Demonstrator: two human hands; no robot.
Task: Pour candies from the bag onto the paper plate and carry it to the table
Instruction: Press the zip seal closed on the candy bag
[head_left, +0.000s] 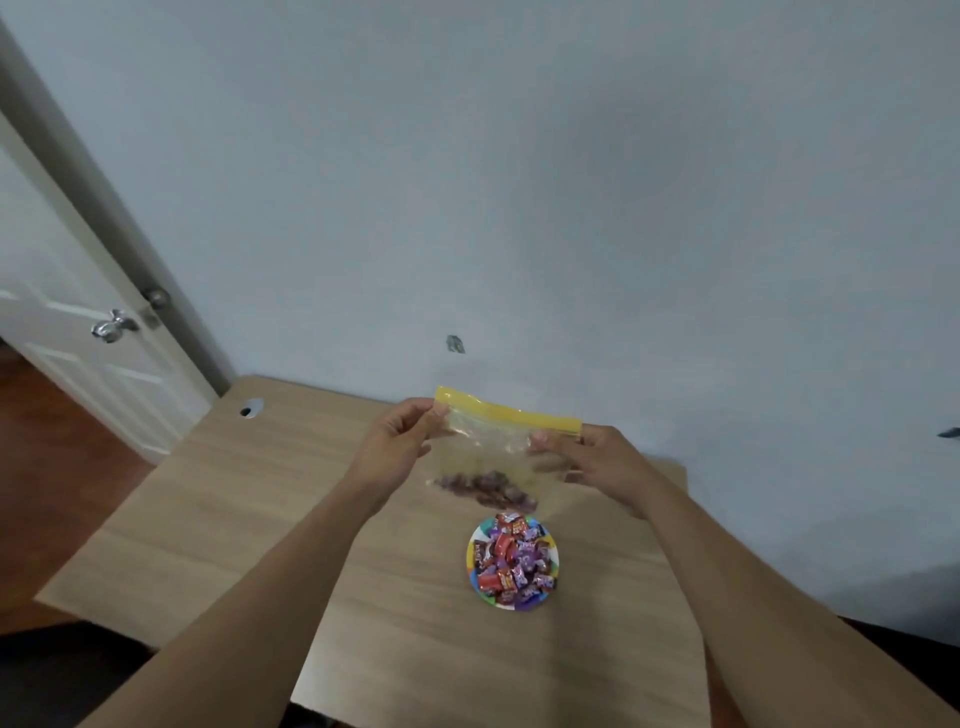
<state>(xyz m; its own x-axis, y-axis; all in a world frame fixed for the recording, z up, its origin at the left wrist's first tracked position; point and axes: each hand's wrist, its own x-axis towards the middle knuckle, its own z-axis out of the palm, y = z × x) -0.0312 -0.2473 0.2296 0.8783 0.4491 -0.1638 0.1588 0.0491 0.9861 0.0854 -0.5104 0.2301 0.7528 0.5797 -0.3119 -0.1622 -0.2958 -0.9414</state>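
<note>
A clear zip bag (488, 447) with a yellow seal strip hangs upright above the table, a few candies (485, 488) lying in its bottom. My left hand (400, 441) pinches its top left corner and my right hand (597, 460) grips its right side near the seal. Just below the bag, a small colourful paper plate (480, 590) rests on the wooden table (249, 519), heaped with wrapped red and purple candies (511, 561).
The table stands against a pale blue wall, with a cable hole (251, 408) at its far left corner. A white door (78, 322) with a metal handle stands open at the left, over a reddish wooden floor.
</note>
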